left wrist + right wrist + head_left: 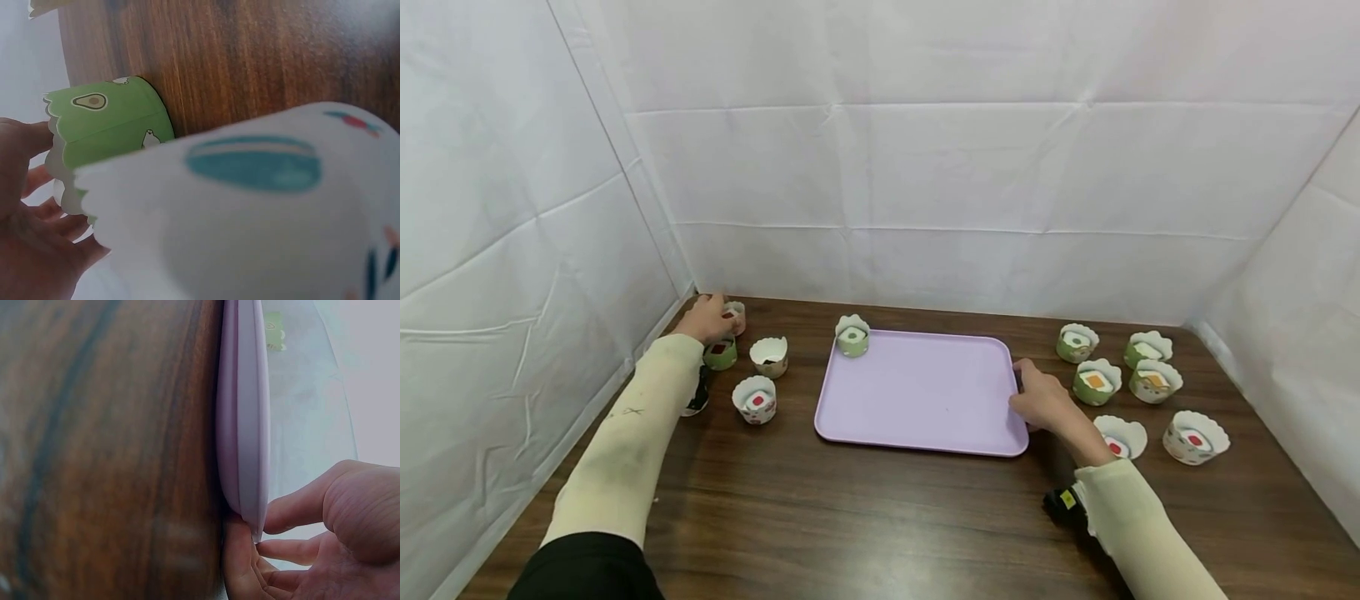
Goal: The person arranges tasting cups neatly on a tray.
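Note:
At the far left, my left hand [703,318] reaches over a green paper baking cup [720,356] to a pale pinkish cup [737,315] by the table's back edge. In the left wrist view, the fingertips disappear behind the scalloped rim of the green cup [112,115], so I cannot tell whether they grip a cup. A white printed cup [244,225] fills the near part there, blurred. My right hand [1043,398] pinches the right edge of the lilac tray [917,392]. The right wrist view has the thumb [297,512] above the tray's rim [250,425] and a finger below.
A green cup [852,337] stands at the tray's back left corner. Beside the left hand are a cream cup [769,357] and a white cup [755,400]. Several cups, among them a white one [1195,437], stand to the right. White cloth walls [940,167] enclose the table.

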Demonstrator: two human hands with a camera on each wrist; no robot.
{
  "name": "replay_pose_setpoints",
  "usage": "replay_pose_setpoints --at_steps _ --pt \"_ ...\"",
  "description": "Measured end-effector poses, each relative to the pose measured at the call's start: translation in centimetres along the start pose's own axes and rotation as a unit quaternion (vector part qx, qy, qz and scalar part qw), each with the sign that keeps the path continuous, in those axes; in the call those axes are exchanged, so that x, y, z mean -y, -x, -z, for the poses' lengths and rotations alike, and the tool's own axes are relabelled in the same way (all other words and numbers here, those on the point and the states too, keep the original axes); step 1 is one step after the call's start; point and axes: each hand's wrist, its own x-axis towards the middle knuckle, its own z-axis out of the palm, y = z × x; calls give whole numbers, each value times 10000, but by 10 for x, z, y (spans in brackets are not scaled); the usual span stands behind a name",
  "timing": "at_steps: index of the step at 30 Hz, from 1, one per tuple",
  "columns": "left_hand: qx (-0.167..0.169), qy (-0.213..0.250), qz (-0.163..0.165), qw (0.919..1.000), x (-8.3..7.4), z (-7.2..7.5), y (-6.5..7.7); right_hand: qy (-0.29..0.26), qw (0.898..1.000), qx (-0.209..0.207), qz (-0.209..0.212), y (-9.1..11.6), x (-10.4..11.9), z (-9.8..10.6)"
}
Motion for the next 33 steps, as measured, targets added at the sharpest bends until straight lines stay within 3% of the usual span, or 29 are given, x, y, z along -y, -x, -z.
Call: replay_pose_setpoints --at_steps 3,8,12,17,23,33 --pt "-189 -18 -46 9998 2 0 0 23 10000 -7 12 0 1 -1" --pt "-784 207 -266 9963 -4 3 0 21 10000 13 84 1 1 0" --pt "-1192 513 -547 9900 -17 7 3 -29 9999 60 82 4 0 0" --pt "-1574 628 -929 9811 -40 9 -3 -52 9999 65 105 6 -2 2" --pt "-1566 573 -1391 9761 -70 7 -9 -62 9999 70 129 6 -1 1" --pt "-1438 709 -2082 9649 -124 -2 -2 -92 9999 140 35 -2 3 -1"
